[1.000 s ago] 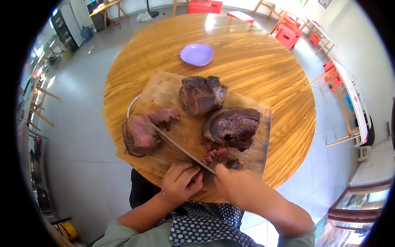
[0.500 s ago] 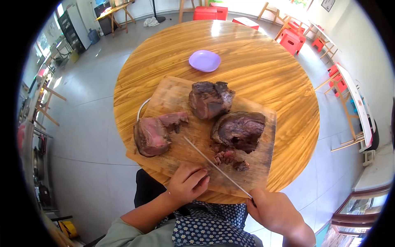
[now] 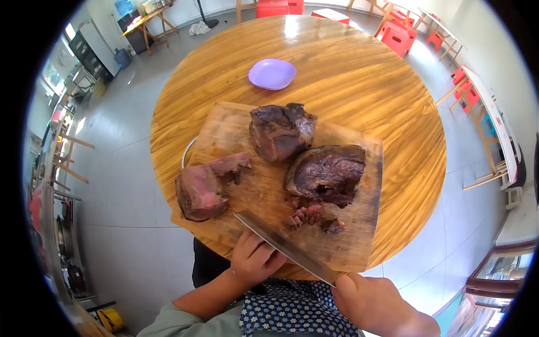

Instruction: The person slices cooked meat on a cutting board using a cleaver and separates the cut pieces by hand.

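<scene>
A round, glossy, wood-grained table [image 3: 368, 92] bears a wooden cutting board [image 3: 264, 188], set askew towards its near edge, with a pale curved loop [image 3: 187, 150] at the board's left side. Beyond the board lies a shallow purple plate [image 3: 272, 74].

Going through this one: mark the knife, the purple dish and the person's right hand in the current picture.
Knife [image 3: 287, 247]: head view, middle of the blade.
Purple dish [image 3: 272, 74]: head view, its bare inside.
Right hand [image 3: 365, 299]: head view, back of the hand.
</scene>
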`<action>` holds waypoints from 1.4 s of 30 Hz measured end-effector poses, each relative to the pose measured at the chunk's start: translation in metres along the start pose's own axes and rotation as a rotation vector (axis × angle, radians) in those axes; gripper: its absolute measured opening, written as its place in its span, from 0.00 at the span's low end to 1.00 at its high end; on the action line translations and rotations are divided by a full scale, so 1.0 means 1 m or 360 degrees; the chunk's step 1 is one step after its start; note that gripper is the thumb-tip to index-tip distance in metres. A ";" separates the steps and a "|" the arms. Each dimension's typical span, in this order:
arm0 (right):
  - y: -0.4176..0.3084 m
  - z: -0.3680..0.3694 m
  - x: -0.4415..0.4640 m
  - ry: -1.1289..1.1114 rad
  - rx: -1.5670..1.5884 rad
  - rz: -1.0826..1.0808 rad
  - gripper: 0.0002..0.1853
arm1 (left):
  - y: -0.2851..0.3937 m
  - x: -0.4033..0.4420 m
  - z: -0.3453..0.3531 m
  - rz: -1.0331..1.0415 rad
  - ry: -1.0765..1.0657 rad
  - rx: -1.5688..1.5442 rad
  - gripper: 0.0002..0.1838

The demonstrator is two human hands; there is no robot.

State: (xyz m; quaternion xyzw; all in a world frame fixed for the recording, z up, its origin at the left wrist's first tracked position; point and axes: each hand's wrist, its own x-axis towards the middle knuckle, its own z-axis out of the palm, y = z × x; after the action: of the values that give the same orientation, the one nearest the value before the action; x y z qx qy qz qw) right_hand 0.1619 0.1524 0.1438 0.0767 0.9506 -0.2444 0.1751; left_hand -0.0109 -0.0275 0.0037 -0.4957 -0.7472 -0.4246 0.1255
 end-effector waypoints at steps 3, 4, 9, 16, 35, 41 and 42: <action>0.004 -0.004 -0.006 0.0032 0.0119 -0.0023 0.09 | 0.001 0.002 0.001 -0.0001 0.0007 0.0001 0.17; 0.005 -0.010 -0.009 -0.0055 0.0139 0.0018 0.10 | 0.000 0.002 0.000 0.0003 0.0015 -0.0001 0.16; 0.001 -0.033 -0.014 -0.0416 0.0216 0.0216 0.18 | -0.001 0.001 0.003 -0.0020 0.0043 -0.0084 0.15; 0.008 -0.025 0.039 -0.0368 0.0188 -0.0022 0.11 | 0.000 -0.001 0.002 -0.0084 0.0062 -0.0080 0.16; 0.001 -0.007 0.092 -0.0028 0.0169 -0.0288 0.11 | 0.005 -0.001 0.005 0.0022 0.0237 0.0077 0.16; 0.032 -0.015 0.045 0.0240 0.0729 0.0008 0.13 | 0.005 -0.006 0.000 -0.0361 0.0153 -0.0311 0.18; 0.030 -0.016 0.039 0.0195 0.1151 0.0186 0.12 | 0.004 0.006 -0.005 -0.0278 0.0223 -0.0206 0.19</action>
State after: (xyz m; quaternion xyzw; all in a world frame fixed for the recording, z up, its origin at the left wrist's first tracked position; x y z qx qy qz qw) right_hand 0.1285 0.1884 0.1292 0.2022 0.8056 -0.5491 0.0930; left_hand -0.0116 -0.0275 0.0123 -0.4049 -0.7480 -0.5148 0.1078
